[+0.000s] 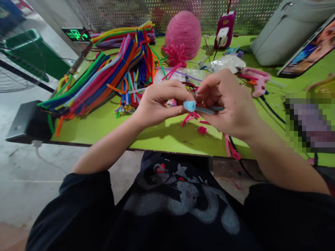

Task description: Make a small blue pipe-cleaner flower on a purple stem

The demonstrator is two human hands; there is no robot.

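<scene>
My left hand (159, 104) pinches a small coiled end of a light blue pipe cleaner (189, 105) between thumb and fingers. My right hand (227, 101) grips the straight part of the same blue pipe cleaner just to the right of the coil, together with what looks like a thin dark stick. Both hands hover close together above the green table (104, 122), near its front edge. Small pink pipe cleaner scraps (201, 130) lie on the table right under the hands.
A big heap of multicoloured pipe cleaners (104, 76) fills the table's left. Behind the hands are a pink fuzzy flower (176, 54), a pink ball (183, 31), a pink glue gun (258, 82), a plastic bag (227, 62) and a grey bag (288, 31). A tablet (309, 48) leans at right.
</scene>
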